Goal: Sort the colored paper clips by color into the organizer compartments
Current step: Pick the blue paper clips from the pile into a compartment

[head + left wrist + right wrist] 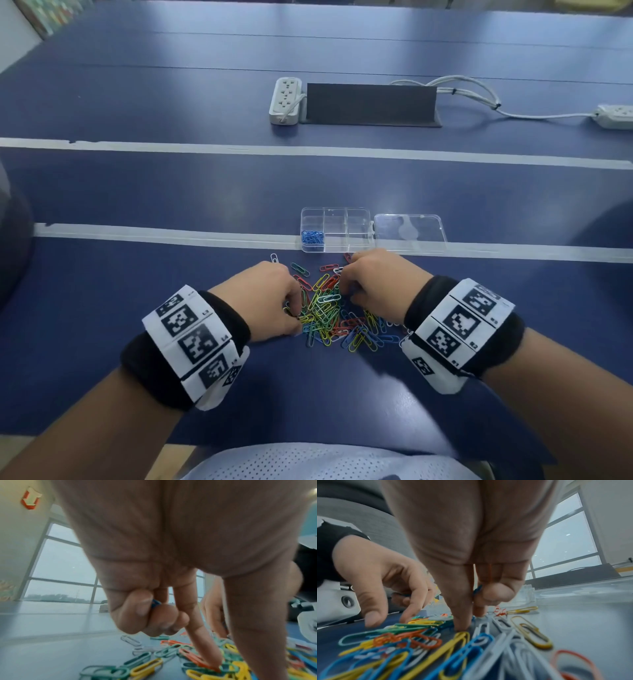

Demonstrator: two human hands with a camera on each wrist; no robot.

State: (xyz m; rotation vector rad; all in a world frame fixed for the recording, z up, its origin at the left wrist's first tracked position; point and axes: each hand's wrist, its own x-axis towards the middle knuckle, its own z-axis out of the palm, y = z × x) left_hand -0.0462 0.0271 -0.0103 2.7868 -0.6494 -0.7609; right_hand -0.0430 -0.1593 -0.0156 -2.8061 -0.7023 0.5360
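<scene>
A heap of mixed paper clips [330, 317] in blue, yellow, green, red and white lies on the table in front of me. Behind it stands the clear organizer [358, 219]; its near-left compartment holds blue clips [312, 237]. My left hand [294, 313] is at the heap's left side. Its curled outer fingers grip a blue clip [155, 603], while the index finger [202, 635] presses into the heap. My right hand [346, 291] is at the heap's far right. It also holds a blue clip [477, 589] in curled fingers, one fingertip [460, 626] touching the table.
The organizer's clear lid [409, 230] lies open to the right of the box. White tape lines [137, 234] cross the blue table. Further back are a white power strip [286, 100], a dark stand [371, 104] and cables [479, 96]. A single white clip [274, 257] lies apart.
</scene>
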